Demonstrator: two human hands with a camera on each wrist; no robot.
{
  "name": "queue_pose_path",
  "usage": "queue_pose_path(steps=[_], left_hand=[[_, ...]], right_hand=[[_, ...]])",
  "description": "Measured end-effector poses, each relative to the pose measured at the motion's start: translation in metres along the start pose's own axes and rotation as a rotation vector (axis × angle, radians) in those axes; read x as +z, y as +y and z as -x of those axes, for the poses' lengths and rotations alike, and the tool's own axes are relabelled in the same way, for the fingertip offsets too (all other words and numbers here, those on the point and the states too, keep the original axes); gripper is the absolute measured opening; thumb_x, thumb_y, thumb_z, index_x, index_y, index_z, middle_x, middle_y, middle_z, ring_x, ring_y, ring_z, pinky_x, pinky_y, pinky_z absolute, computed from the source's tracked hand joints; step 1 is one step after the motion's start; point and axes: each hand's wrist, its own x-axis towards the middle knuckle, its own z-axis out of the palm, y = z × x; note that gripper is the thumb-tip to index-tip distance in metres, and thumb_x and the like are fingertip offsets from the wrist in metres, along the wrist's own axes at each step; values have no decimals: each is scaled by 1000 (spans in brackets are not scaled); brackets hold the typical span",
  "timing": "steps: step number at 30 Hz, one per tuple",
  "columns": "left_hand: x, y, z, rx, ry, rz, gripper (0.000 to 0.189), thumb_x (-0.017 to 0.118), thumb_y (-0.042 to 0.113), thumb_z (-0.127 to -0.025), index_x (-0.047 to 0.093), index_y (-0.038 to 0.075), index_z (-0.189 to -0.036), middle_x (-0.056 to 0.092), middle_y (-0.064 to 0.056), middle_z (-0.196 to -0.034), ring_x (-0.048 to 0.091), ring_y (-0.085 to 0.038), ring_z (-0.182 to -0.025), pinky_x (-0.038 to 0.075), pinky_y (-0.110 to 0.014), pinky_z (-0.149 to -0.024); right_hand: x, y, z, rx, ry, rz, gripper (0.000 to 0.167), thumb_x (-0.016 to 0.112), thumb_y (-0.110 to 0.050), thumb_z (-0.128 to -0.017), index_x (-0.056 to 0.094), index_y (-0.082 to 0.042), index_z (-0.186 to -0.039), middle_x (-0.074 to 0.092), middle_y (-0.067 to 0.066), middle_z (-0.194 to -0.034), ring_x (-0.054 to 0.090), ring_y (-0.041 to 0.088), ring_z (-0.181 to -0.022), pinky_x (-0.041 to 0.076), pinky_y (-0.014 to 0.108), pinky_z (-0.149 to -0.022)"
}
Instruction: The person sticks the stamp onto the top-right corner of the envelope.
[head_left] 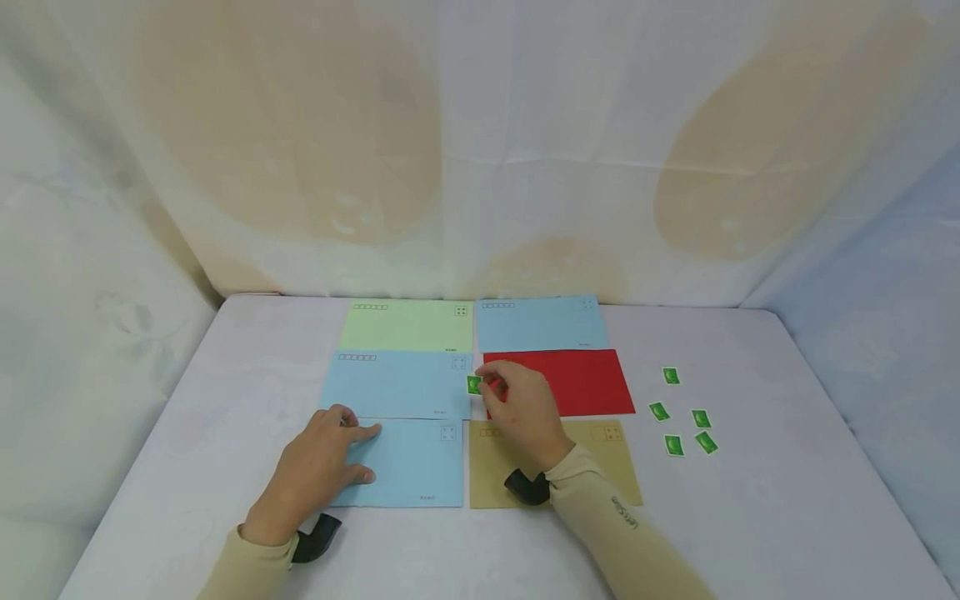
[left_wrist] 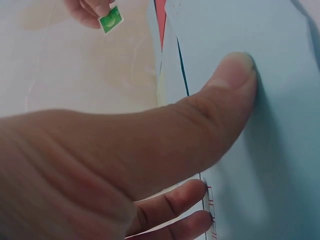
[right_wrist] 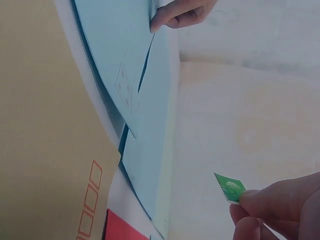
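My right hand (head_left: pixel 525 408) pinches a small green stamp (right_wrist: pixel 231 188) between thumb and fingertips. In the head view the stamp overlaps the right edge of the middle-left blue envelope (head_left: pixel 397 387), and the hand is over the red envelope (head_left: pixel 581 383). On the near-left blue envelope (head_left: pixel 412 467) rests my left hand (head_left: pixel 311 467), its thumb (left_wrist: pixel 235 70) pressing the paper and its fingers spread at the upper left edge. A printed square marks that envelope's upper right corner.
Farther back lie a green envelope (head_left: pixel 408 327) and another blue one (head_left: pixel 542 325). Partly under the right forearm is a tan envelope (head_left: pixel 600 475). Several loose green stamps (head_left: pixel 674 445) are scattered on the white table (head_left: pixel 780 500) at the right. Patterned cloth (head_left: pixel 517 125) hangs behind.
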Motion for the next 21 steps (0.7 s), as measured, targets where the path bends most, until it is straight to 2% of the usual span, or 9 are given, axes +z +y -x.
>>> queue_pose_path(steps=[6, 12, 21], left_hand=[[0, 0, 1, -3, -1, 0, 64, 93, 28, -66, 73, 11, -124, 57, -9, -112, 52, -28, -104, 54, -38, -72], [1, 0, 1, 3, -1, -4, 64, 93, 28, -66, 73, 11, -124, 57, -10, -112, 52, -28, -105, 54, -39, -72], [0, 1, 1, -2, -7, -1, 64, 93, 28, -66, 73, 11, -125, 58, -10, -113, 52, -28, -105, 54, -38, -71]], right_hand=[[6, -4, 1, -8, -3, 7, 20, 78, -8, -87, 74, -6, -106, 71, 0, -89, 59, 11, -73, 54, 22, -65], [12, -9, 3, -18, -12, -5, 14, 75, -5, -89, 75, -7, -102, 68, -2, -84, 54, 10, -67, 50, 21, -59], [19, -17, 5, -43, -37, -18, 12, 73, -7, -91, 75, -8, -103, 70, -1, -87, 57, 9, -69, 52, 21, -62]])
